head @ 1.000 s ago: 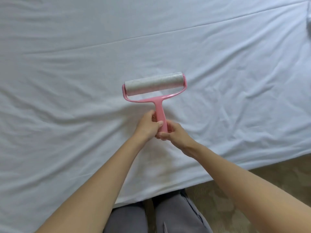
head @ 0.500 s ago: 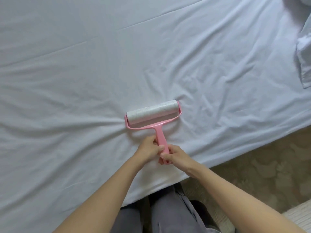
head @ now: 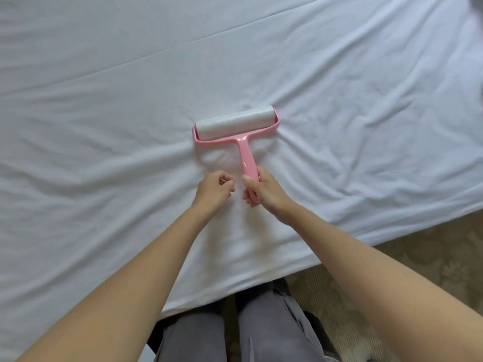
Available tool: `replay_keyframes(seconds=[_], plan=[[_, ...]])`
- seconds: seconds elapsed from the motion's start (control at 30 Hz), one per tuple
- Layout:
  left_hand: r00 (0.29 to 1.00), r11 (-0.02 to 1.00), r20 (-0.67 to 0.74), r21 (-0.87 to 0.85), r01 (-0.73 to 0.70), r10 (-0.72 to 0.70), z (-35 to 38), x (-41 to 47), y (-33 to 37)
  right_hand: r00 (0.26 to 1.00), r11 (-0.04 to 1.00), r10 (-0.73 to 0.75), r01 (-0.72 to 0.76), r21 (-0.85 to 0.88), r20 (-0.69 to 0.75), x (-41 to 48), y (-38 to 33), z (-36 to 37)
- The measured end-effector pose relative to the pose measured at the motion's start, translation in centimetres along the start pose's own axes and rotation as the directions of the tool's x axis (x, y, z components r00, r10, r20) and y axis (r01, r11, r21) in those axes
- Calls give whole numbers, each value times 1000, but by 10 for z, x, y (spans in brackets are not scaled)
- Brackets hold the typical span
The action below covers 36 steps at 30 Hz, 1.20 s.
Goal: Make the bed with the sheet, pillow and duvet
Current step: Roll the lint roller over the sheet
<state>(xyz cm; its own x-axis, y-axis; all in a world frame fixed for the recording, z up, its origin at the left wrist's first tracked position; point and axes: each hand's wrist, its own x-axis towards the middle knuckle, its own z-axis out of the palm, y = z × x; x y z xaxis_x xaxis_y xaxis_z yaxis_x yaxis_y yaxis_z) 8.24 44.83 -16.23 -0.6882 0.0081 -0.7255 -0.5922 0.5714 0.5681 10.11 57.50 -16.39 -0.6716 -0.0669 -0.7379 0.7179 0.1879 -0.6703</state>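
A white sheet [head: 104, 105] covers the bed and fills most of the view, wrinkled around its middle. A pink lint roller [head: 236, 126] with a white roll lies pressed on the sheet at the centre. My right hand [head: 264, 190] grips the lower end of its pink handle. My left hand [head: 215, 189] hovers just left of the handle with its fingers curled and nothing in them. No pillow or duvet is plainly visible.
The bed's near edge [head: 287, 270] runs diagonally from lower left to right. Beige patterned carpet [head: 431, 257] lies at the lower right. My grey-trousered legs [head: 235, 333] stand against the bed edge. A dark blurred shape [head: 477, 1] sits in the top right corner.
My left hand has let go of the roller handle and moved slightly left. The roller was drawn toward the bed's near edge and now sits on the sheet, held only by my right hand.
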Motion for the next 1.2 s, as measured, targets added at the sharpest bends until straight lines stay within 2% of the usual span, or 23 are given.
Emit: replay_keyframes(seconds=[0.2, 0.33, 0.47, 0.63, 0.83, 0.93, 1.07, 1.2], plan=[[977, 976, -7, 61, 211, -211, 8, -38, -49, 998, 998, 61, -61, 3, -14, -31, 50, 12], [952, 952, -38, 21, 304, -303, 11, -62, -77, 995, 995, 97, -97, -12, -28, -56, 78, 18], [954, 954, 7, -17, 298, -298, 19, -86, -85, 991, 993, 117, -118, -16, -68, -86, 95, 21], [964, 962, 24, -62, 266, -265, 22, -121, -94, 962, 981, 181, -192, -38, -204, -127, 111, 35], [975, 969, 7, -105, 224, -224, 16, -155, -94, 911, 949, 0, -130, -287, -413, -174, 100, 33], [980, 971, -8, -135, 196, -199, 13, -166, -92, 901, 912, -86, -100, -398, -424, -189, 98, 34], [979, 967, -41, -166, 192, -201, 5, -176, -94, 918, 950, -68, -59, -307, -390, -187, 82, 38], [962, 960, -151, -200, 198, -230, -15, -166, -98, 943, 972, -84, 7, -235, -322, -158, 48, 57]])
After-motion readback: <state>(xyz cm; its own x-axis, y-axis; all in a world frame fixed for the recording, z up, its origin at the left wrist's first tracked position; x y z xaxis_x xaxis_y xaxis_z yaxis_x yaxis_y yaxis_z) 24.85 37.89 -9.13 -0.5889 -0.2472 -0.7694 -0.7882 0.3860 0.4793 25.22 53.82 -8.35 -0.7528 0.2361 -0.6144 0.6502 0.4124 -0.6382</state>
